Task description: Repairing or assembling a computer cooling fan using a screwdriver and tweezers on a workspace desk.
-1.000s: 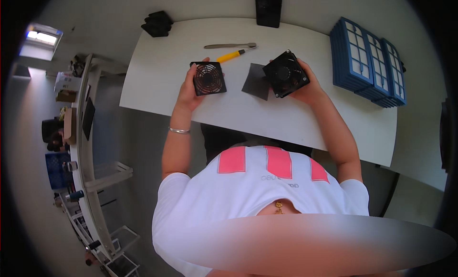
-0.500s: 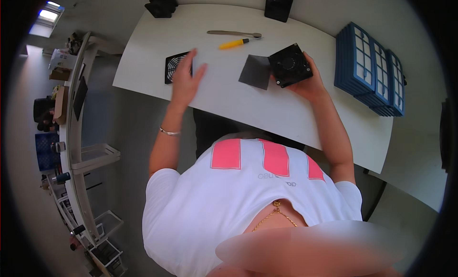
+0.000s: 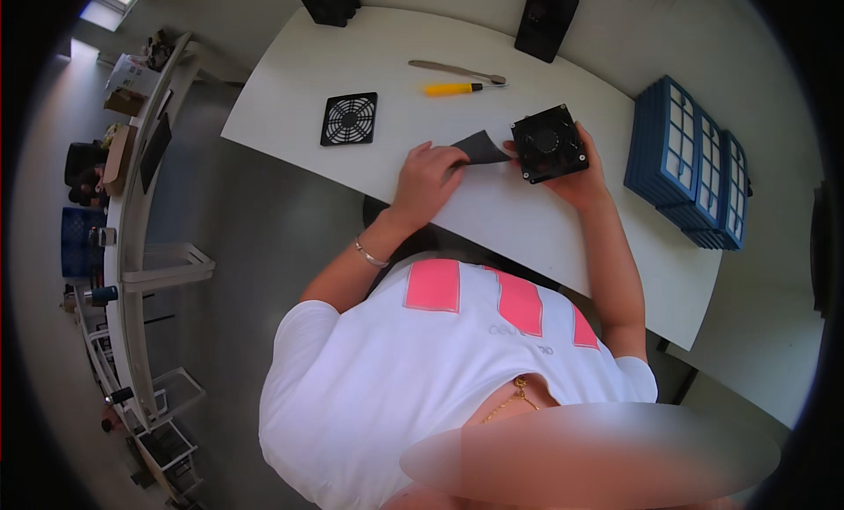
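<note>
My right hand point(image 3: 582, 178) holds a square black cooling fan point(image 3: 549, 144) by its right and lower side, round hub facing up. Between the fan and my left hand point(image 3: 425, 181) is a thin dark grey filter sheet point(image 3: 483, 148), bent upward a little. The fingers of my left hand are closed on its left edge; the sheet's right corner comes close to the fan. A square black fan grille point(image 3: 349, 120) lies flat on the table, left of and beyond my left hand.
On the white table point(image 3: 290, 97) lie a slim brush point(image 3: 457, 71) and a yellow-handled tool point(image 3: 453, 90). Blue-framed stacked trays point(image 3: 675, 158) stand at the right. Black objects, a ridged piece point(image 3: 331, 4) and a flat block point(image 3: 546, 22), sit along the far edge.
My left hand has moved right from over the grille to the filter sheet and taken its edge, bending it. The grille is now uncovered. My right hand still holds the fan.
</note>
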### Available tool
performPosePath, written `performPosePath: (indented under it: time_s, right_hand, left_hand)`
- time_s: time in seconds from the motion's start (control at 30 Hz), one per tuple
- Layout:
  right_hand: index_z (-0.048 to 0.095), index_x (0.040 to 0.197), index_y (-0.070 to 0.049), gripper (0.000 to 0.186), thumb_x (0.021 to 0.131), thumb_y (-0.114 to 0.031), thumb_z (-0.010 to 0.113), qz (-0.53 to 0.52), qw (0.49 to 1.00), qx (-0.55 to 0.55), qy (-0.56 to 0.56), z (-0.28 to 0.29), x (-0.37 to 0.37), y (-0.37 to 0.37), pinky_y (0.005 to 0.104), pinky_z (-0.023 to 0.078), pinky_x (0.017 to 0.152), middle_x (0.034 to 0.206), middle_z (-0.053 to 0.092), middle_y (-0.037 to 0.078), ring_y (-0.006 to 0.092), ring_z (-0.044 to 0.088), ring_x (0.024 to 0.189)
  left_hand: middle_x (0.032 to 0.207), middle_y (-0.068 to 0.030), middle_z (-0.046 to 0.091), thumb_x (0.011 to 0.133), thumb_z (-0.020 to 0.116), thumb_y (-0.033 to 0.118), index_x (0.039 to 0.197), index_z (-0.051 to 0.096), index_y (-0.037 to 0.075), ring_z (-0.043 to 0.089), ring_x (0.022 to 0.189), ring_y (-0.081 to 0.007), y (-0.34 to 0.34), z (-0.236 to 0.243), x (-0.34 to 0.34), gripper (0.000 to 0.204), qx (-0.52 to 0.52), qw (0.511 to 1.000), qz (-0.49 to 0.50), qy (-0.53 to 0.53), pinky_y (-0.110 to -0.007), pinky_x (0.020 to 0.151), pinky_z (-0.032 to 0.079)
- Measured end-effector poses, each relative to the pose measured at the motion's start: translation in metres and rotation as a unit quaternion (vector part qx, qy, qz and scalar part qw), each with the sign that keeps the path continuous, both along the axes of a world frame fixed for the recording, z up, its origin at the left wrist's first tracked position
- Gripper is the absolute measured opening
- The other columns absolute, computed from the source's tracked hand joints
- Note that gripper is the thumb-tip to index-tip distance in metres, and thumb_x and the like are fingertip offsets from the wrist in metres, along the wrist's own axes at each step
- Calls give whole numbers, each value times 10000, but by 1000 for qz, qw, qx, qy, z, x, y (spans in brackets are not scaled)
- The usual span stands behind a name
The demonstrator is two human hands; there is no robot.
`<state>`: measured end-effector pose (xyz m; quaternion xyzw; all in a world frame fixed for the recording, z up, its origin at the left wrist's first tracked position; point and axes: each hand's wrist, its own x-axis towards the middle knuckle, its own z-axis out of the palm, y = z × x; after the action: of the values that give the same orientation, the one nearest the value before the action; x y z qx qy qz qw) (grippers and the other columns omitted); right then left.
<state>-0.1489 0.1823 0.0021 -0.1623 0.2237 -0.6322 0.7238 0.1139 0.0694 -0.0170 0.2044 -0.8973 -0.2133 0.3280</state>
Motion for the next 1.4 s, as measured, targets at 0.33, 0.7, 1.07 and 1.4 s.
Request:
performPosePath:
  time_s: [0.33, 0.7, 1.07, 1.4]
  right_hand:
    - [449, 1465, -31, 720, 1006, -562, 289, 15, 999, 26, 19, -3, -4, 3, 521, 413, 1103, 1384, 541, 299, 471, 571, 1230]
    - [361, 1525, -45, 691, 943, -393, 492, -13, 999, -25, 18, -2, 1, 5, 508, 375, 1140, 1444, 506, 244, 446, 511, 1314]
    - [422, 1502, -89, 614, 949, -329, 537, -122, 965, 30, 232, -3, 0, 1, 346, 435, 1069, 1324, 598, 117, 198, 598, 1192]
    - [429, 1466, -57, 572, 984, -311, 606, -256, 703, -35, 663, -15, 3, 1, 376, 434, 1033, 1282, 584, 177, 295, 556, 1202]
  left_hand:
    - [964, -41, 701, 967, 663, 135, 1111, 683, 1, 647, 837, -95, -170, 44, 74, 197, 343, 895, 179, 221, -230, 723, 512]
    - [1491, -228, 427, 903, 691, 441, 1503, 392, 78, 414, 1374, -405, -207, 9, 54, 762, -47, 961, 258, -83, -523, 1099, 377]
    - [1470, -149, 469, 920, 676, 278, 1426, 518, 154, 450, 1339, -359, -119, 14, 32, 545, -163, 969, 61, -178, -514, 1109, 308]
    - [1151, -67, 641, 903, 683, 220, 1127, 688, 108, 569, 1097, -280, -124, 5, -46, 250, -63, 984, 58, -156, -478, 969, 390]
